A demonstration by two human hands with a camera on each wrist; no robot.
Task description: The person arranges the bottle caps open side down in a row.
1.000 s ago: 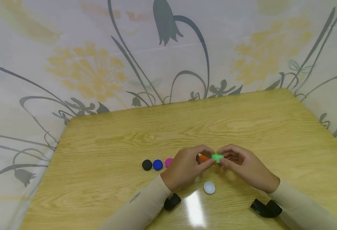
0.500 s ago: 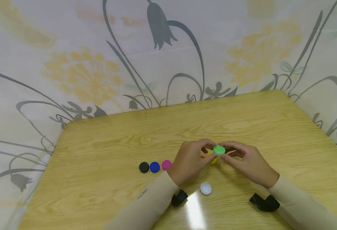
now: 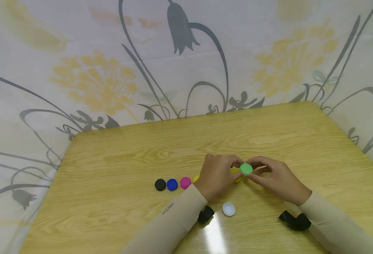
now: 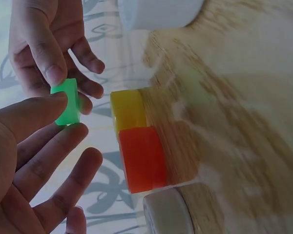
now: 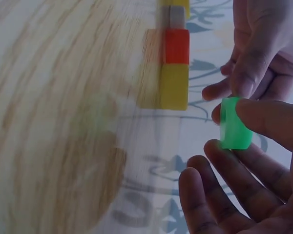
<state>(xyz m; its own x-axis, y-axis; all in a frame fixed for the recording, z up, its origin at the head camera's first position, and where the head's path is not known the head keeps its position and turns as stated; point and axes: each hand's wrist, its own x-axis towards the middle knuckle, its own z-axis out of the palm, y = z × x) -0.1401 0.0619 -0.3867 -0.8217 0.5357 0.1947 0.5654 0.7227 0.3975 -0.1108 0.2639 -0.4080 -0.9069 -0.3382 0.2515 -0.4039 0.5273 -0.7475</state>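
Observation:
Both hands hold one round green cap [image 3: 246, 169] above the table, its flat face turned up in the head view. My left hand [image 3: 218, 176] pinches its left side between thumb and fingers. On the opposite side my right hand [image 3: 277, 180] pinches it too, with the other fingers spread loose in the right wrist view. Just below the hands stand a yellow cap [image 5: 175, 87] and an orange-red cap [image 4: 142, 160], side by side. A white cap [image 4: 168, 212] follows them in the row. My left hand hides part of this row from the head camera.
Leftward the row continues with magenta [image 3: 185, 182], blue [image 3: 172, 184] and black [image 3: 160, 185] caps. Nearer me, a white cap [image 3: 228, 209] lies hollow side up. Black wrist straps [image 3: 295, 221] sit at both sleeves. A patterned cloth [image 3: 186, 70] hangs behind the wooden table [image 3: 126, 151].
The green cap has shifted slightly right and tipped, from side-on to showing its round face. My left forearm has moved right, and the orange-red cap is now hidden in the head view.

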